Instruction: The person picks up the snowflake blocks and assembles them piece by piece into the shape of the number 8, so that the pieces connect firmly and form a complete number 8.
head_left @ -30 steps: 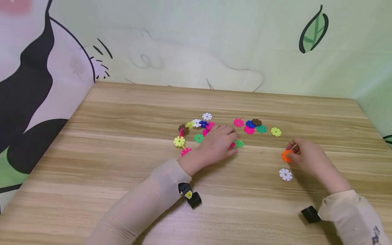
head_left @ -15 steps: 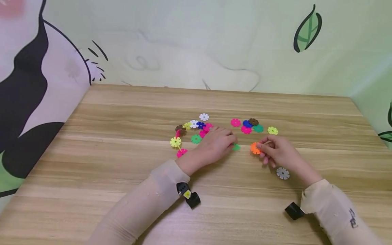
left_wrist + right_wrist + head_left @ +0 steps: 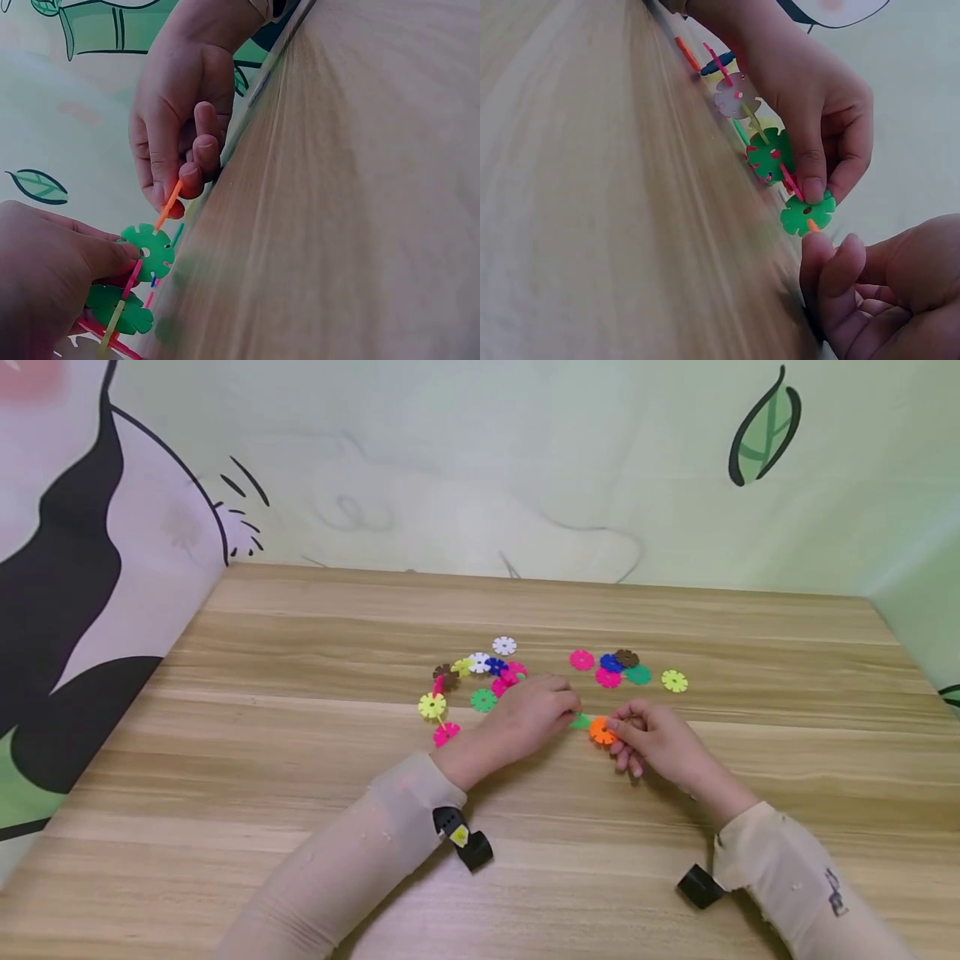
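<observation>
My left hand [image 3: 528, 718] pinches a green notched plastic disc [image 3: 159, 251] between thumb and fingers, at the end of a chain of interlocking discs. In my right hand [image 3: 660, 743] an orange notched disc [image 3: 601, 731] is pinched by its right side. Its left edge meets the green disc's rim, the two standing at an angle to each other in the left wrist view. Behind the left hand, the chain's other pieces curve round, among them a yellow disc [image 3: 432, 706] and a pink disc [image 3: 447, 734]. Part of the chain is hidden under the left hand.
Loose discs lie on the wooden table [image 3: 300, 635]: a white one [image 3: 504, 646], a pink one [image 3: 581, 660], an overlapping group with a teal disc [image 3: 638, 674], and a yellow one [image 3: 674, 681]. A patterned wall [image 3: 420, 468] stands along the back edge.
My right hand has carried the orange disc left to the green disc. The left hand stays at nearly the same place. The right arm now covers the white disc at the right.
</observation>
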